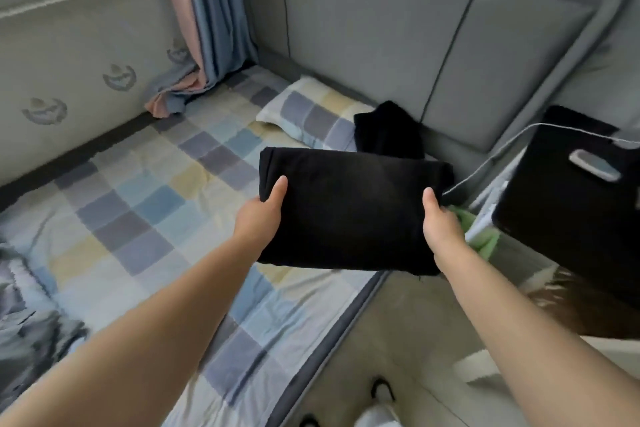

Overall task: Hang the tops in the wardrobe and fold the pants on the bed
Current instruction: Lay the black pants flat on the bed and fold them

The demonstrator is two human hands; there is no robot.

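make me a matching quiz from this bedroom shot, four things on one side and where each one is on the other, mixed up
Things:
1. folded black pants
2. checked pillow
3. phone
4. curtain

Places:
A. on the black box beside the bed
B. hanging in the corner by the window, its end bunched on the bed
C. held between the left hand and the right hand, above the edge of the bed
D. lying on the bed at the foot of the grey headboard

Pairs: 1-C, 2-D, 3-A, 4-B
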